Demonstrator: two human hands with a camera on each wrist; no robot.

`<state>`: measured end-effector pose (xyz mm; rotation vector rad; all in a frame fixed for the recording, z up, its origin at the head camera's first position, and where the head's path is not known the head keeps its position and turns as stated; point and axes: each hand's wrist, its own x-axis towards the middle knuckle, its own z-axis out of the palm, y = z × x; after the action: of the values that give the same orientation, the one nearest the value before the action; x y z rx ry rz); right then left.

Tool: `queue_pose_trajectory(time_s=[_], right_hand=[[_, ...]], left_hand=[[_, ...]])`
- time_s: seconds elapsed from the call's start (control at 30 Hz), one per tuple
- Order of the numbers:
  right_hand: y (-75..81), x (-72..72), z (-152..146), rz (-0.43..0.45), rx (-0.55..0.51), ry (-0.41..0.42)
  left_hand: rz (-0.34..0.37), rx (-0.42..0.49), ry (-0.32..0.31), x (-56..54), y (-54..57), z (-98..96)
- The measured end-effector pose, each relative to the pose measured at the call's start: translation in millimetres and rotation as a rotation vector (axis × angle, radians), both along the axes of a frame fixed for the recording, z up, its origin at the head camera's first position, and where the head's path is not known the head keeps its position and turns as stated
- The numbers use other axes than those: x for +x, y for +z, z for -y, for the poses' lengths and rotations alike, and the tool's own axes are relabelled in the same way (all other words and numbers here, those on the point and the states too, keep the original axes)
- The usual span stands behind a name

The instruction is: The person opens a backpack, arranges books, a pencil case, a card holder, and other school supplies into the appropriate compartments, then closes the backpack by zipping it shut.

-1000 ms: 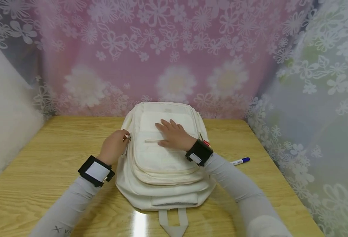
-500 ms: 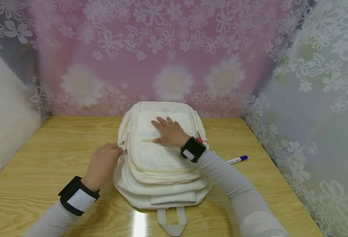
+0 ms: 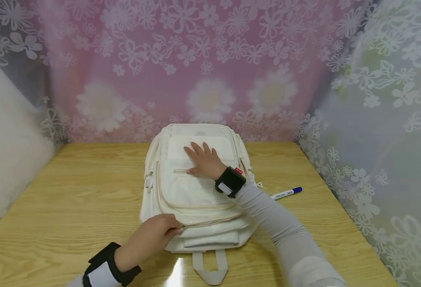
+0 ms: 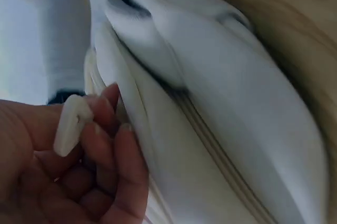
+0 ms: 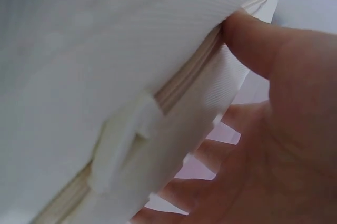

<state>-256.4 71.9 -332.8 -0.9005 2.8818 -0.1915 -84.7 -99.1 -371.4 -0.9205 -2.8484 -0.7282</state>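
Note:
A cream-white backpack (image 3: 196,195) lies on the table, its grey top loop (image 3: 210,276) toward me. At its lower left edge my left hand (image 3: 153,235) pinches a zipper pull (image 4: 72,124) between thumb and curled fingers. A tan zipper track (image 4: 216,153) runs beside those fingers in the left wrist view. My right hand (image 3: 206,162) rests on the front panel, fingers straight and spread. Its thumb touches the short front-pocket zipper (image 5: 195,68), from which another pale pull (image 5: 118,145) hangs in the right wrist view.
A white marker with a blue cap (image 3: 287,193) lies right of the backpack, partly behind my right sleeve. The wooden table (image 3: 88,179) is bordered by a pink flowered curtain (image 3: 142,87) at the back and pale cloth on both sides.
My left hand has moved down the backpack's left side and around to its lower front edge, bringing the zipper pull along. My right hand stays on the front panel.

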Motion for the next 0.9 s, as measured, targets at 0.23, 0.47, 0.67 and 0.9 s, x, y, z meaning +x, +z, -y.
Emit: queue_pose_trajectory(time_s=[0.23, 0.47, 0.67, 0.9], right_hand=[[2.7, 6.5, -2.8, -0.066, 0.025, 0.031], [8.3, 49.9, -30.0, -0.215, 0.000, 0.351], [13.0, 103.7, -58.1, -0.173, -0.044, 0.580], [4.8, 132.7, -55.8, 0.002, -0.029, 0.517]], left_hand=[[0.046, 0.045, 0.036, -1.7, 3.2, -38.5], [0.101, 0.049, 0.092, 0.9, 4.2, -27.8], [0.171, 0.114, 0.071, 6.1, 8.5, -17.1], [0.210, 0.226, 0.023, 6.6, 14.5, -23.4]])
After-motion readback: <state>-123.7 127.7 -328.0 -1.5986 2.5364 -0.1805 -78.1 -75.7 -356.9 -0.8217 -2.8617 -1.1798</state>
